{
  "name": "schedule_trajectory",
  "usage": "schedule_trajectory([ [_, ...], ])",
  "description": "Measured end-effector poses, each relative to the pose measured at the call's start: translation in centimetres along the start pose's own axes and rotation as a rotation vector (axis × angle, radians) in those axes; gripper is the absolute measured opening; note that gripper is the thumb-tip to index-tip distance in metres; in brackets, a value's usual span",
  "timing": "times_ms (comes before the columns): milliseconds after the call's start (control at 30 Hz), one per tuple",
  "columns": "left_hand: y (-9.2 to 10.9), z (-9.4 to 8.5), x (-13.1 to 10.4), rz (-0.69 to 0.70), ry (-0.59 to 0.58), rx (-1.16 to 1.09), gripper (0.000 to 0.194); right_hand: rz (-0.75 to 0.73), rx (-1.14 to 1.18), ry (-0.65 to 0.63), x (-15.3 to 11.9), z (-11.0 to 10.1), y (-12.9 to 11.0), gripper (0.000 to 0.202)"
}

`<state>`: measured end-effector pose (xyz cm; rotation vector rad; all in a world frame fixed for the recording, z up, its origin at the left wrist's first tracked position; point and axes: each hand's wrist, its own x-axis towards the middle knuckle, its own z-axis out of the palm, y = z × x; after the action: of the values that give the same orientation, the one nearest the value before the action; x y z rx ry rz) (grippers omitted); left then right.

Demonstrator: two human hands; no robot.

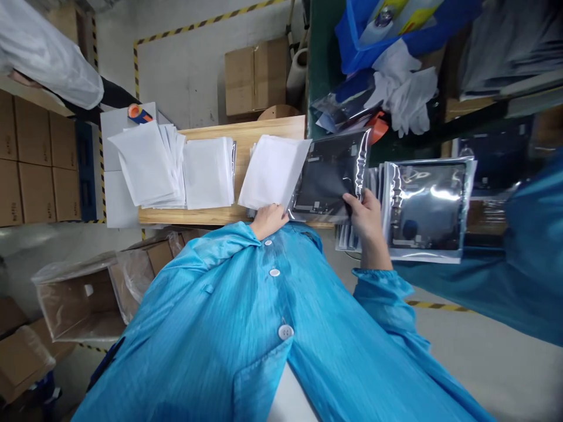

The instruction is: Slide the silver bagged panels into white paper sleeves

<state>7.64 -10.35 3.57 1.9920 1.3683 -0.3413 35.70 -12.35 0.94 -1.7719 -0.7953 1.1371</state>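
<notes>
My right hand [368, 220] pinches the right edge of a flat black panel [324, 173] wrapped in shiny clear film. The panel's left end meets the right edge of a white pouch [271, 170]; whether it reaches inside cannot be made out. At the pouch's lower right corner, my left hand [269, 221] is closed on its edge, with the fingertips partly hidden. To the left lie two piles of white pouches, a neat one [208, 173] and a fanned one [149, 164]. Right of my right hand sits a stack of film-wrapped panels [428, 205].
A wooden table [197, 217] carries the pouches. Behind stand a cardboard box [255, 76] and a blue bin [352, 47] with bottles. White gloves [407, 88] lie beside the bin. A co-worker's blue sleeve [534, 234] is at right; another person's white sleeve [53, 53] is upper left.
</notes>
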Motion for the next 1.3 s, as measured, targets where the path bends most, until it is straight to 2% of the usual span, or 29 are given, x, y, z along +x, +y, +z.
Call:
schedule_trajectory([
  [133, 0.1, 0.4, -0.1, 0.055, -0.042, 0.015, 0.032, -0.078, -0.112, 0.051, -1.1, 1.5, 1.5, 0.037],
  [233, -0.4, 0.5, -0.1, 0.015, -0.020, -0.034, 0.028, -0.081, -0.123, 0.060, -1.2, 1.9, 2.1, 0.039],
  [367, -1.0, 0.5, 0.2, -0.067, 0.057, -0.184, 0.026, -0.078, -0.067, -0.001, -0.4, 1.0, 2.1, 0.044],
  [467, -0.9, 0.7, 0.9, -0.069, 0.090, -0.266, 0.025, -0.047, -0.030, -0.052, 0.7, 0.0, 1.6, 0.043],
  [733, -0.5, 1.1, 2.0, 0.018, 0.058, -0.222, 0.020, 0.012, -0.056, -0.051, 1.8, 0.7, 0.0, 0.025],
  [967, 0.0, 0.4, 0.8, 0.028, 0.043, -0.121, 0.030, -0.061, 0.002, -0.037, 1.9, 1.4, 1.5, 0.030],
  [1133, 1.2, -0.2, 0.3, 0.065, 0.007, -0.075, 0.029, -0.099, -0.040, 0.032, 1.0, 2.7, 2.4, 0.037],
  [1300, 1.4, -1.0, 0.1, 0.043, 0.127, -0.283, 0.013, -0.066, 0.060, 0.111, -1.1, 5.3, 3.8, 0.048],
])
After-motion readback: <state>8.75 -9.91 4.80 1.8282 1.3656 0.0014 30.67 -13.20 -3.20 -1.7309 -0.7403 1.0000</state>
